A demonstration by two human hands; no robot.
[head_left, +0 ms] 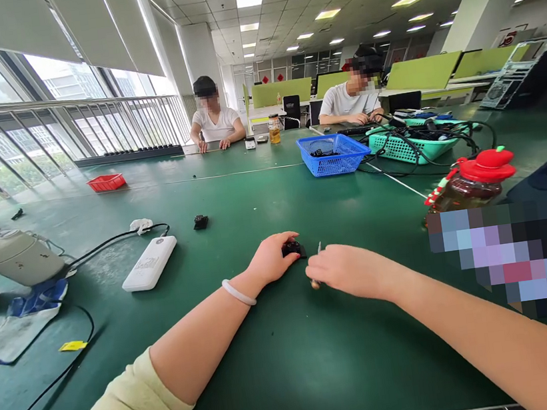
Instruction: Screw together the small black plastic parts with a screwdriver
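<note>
On the green tabletop, my left hand (276, 257) is closed round a small black part (292, 248), thumb and fingers on opposite sides of it. The part looks blocky and dark; my fingers hide some of it. Just to the right, my right hand (345, 269) pinches a slim tool with a pointed metal tip (319, 247) and a brownish rounded end (315, 285). Its middle is covered by my fingers, so I cannot tell its exact kind. The tip points away from me and stands apart from the black part. Another small black piece (200, 222) lies farther left.
A white power bank (150, 264) with a black cable lies left. Blue (334, 157) and teal (411, 146) baskets hold dark parts and cables. A red-lidded jar (481, 177) stands right; a red tray (106, 182) sits far left. Two people sit across the table.
</note>
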